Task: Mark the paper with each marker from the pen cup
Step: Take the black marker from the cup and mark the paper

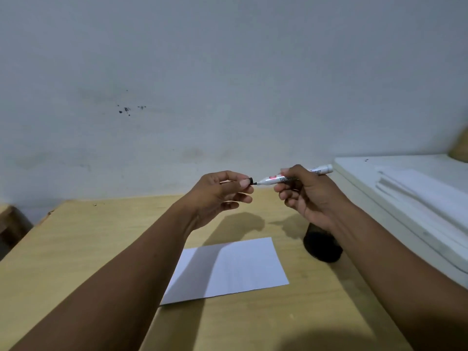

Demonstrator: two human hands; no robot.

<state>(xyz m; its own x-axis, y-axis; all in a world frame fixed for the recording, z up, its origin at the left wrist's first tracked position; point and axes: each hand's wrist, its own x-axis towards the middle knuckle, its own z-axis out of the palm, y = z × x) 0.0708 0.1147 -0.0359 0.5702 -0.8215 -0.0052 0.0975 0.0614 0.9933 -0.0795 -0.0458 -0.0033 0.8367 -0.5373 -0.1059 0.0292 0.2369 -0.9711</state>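
Head view looks down on us holding one whiteboard marker [272, 179] up in the air above the surface [76, 249], with both of our bare arms reaching in from the bottom corners. Our right hand [306, 196] is clamped around the marker's white barrel, fingers wrapped over the middle so that part of the black lettering is covered; the barrel lies nearly level, its rear end poking out past the hand to the right and its dark tip pointing left. Our left hand [222, 192] is pinched on one small black cap [251, 181], held between thumb and fingertips just beside the bare tip, cap and tip apart by a sliver. We count one marker and one cap in view.

Below the hands, one sheet of white paper [228, 269] lies flat on the pale wooden surface, turned a little askew, with the shadow of our left arm falling across its left part. We cannot make out any clear mark on it. Just beside the paper's right edge stands one dark pen cup [323, 247], upright, partly hidden behind our right wrist; what it holds cannot be seen from here.

To the right, one white shelf [379, 165] runs along the surface's edge, carrying a stack of folded white sheets [417, 193]. A grey-white wall [228, 72] with a few dark specks fills the upper part.
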